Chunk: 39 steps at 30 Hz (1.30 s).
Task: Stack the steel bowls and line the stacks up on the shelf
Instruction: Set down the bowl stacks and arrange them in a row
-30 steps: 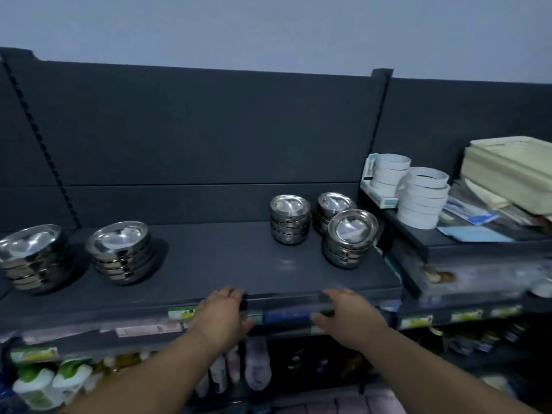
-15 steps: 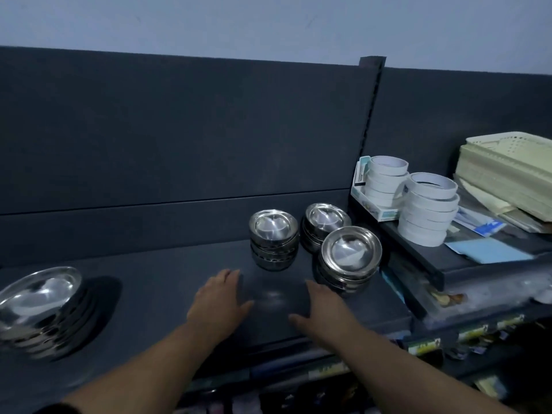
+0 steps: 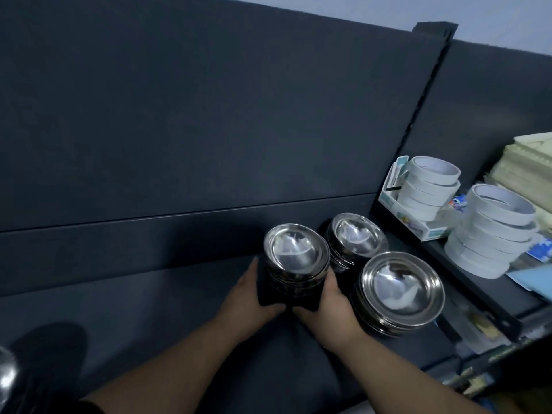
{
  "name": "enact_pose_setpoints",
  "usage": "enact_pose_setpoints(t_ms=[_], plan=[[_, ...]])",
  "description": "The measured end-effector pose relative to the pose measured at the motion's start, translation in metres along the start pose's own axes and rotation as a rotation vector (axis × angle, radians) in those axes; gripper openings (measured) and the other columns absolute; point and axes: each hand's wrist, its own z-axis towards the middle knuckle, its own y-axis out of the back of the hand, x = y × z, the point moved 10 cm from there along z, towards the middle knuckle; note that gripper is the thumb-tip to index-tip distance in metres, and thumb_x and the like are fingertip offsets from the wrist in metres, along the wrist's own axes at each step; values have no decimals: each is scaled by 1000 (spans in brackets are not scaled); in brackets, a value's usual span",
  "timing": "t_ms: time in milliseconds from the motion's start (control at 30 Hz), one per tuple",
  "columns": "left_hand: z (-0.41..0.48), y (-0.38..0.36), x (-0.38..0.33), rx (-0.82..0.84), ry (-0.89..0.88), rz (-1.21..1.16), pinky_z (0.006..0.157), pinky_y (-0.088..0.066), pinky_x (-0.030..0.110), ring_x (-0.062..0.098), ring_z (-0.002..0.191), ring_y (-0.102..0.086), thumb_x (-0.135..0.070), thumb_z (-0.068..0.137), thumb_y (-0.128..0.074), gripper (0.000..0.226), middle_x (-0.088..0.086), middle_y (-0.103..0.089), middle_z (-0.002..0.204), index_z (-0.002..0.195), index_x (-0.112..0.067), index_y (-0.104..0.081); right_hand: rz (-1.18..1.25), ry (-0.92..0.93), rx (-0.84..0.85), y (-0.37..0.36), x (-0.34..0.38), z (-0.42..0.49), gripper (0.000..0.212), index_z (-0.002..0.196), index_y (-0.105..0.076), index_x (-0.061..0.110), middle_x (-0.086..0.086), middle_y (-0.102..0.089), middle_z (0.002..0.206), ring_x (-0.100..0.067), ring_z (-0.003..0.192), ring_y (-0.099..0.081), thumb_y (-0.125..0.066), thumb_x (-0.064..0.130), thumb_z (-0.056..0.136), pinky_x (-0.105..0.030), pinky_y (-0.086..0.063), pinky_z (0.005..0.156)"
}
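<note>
Two hands close around a stack of steel bowls (image 3: 295,261) at the right end of a dark shelf (image 3: 149,324), seen from a head-worn camera. The left hand (image 3: 254,297) grips the stack's left side with the thumb raised along the bowls. The right hand (image 3: 325,306) grips the right side the same way. The fingers of both hands curl out of sight around the stack's lower part. Hands and shadow hide the base, so it cannot be told whether the stack rests on the shelf or is held just above it. The polished inside of the top bowl catches the light.

Two more stacks stand just beside it. A rear stack (image 3: 355,237) sits close to the back panel (image 3: 179,115), and a front stack (image 3: 400,291) of wider bowls sits just beside the right wrist. The three are grouped near an upright post (image 3: 430,70).

To the right, a raised neighbouring ledge (image 3: 466,283) carries a rear pile of tape rolls (image 3: 427,186), set in an open carton, and a front pile of tape rolls (image 3: 495,228). Cream plastic trays (image 3: 525,165) are piled at the frame's right edge. At the lower left corner, well apart from the hands, the edge of another steel bowl (image 3: 6,380) shows beside its shadow.
</note>
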Motion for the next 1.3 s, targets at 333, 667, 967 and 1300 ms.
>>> enact_pose_setpoints(t_ms=[333,667,967,1300], plan=[[-33,-7,9,-91,17,-308,104,-46,35,6,119,-56,-55,54,-74,100,-13,-55,132,133,-57,-13,141,68,15,-1,9,-13,82,139,-36,25,16,-58,101,-10,106,-62,-83,21,72,-10,-37,81],[-152,20,27,-407,145,-441,103,-46,29,1,111,-61,-31,63,-84,93,-16,-65,117,142,-27,-35,228,320,211,-32,49,-76,81,136,-42,30,20,-61,106,-2,106,-60,-84,23,68,-10,-39,85],[-221,56,49,-441,232,-539,107,-44,37,4,113,-62,-28,56,-83,100,-11,-66,120,143,-19,-33,293,361,345,-72,84,-123,71,134,-44,27,20,-62,100,5,95,-59,-82,20,74,4,-38,74],[-230,85,95,-358,256,-387,99,-45,22,-3,107,-59,-20,67,-85,95,-19,-61,117,144,-25,-31,257,292,327,-114,103,-136,78,139,-40,24,15,-62,108,-4,106,-60,-82,24,74,-12,-41,88]])
